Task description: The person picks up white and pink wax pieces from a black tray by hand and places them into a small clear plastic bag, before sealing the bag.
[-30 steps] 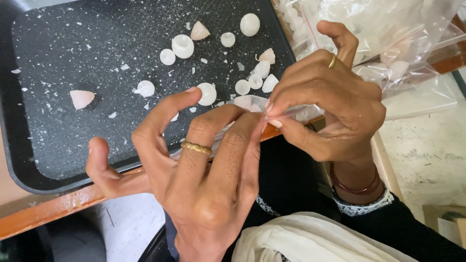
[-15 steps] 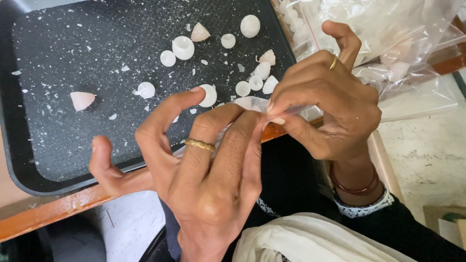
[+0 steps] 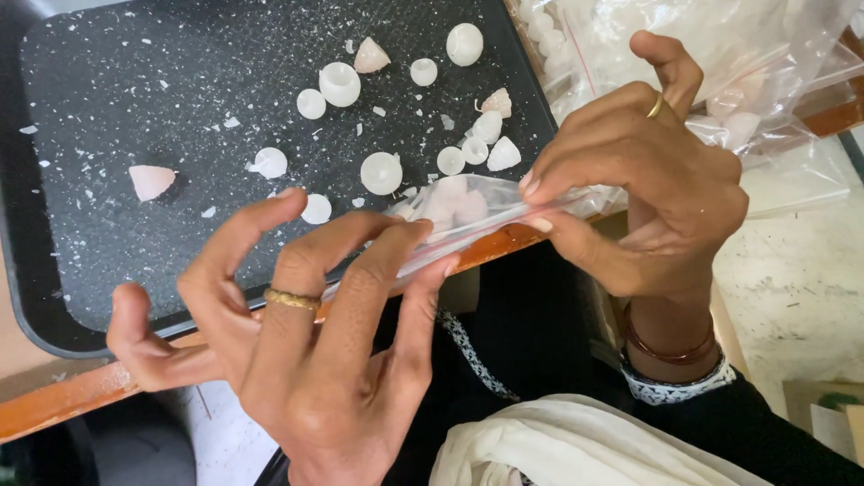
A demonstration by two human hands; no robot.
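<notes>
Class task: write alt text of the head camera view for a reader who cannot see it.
Two hands, left hand and right hand, pinch a small clear plastic bag holding pale pieces between them. Beyond lies a black tray scattered with white and pink shell-like pieces and crumbs.

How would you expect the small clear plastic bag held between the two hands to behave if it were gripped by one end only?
The small clear bag looks thin and creased, so it would probably flop. The pale pieces inside seem to bunch at its middle, so they would likely slide to the low end. Its glossy film may be slippery; the right hand pinches one end and the left hand touches the other.
</notes>
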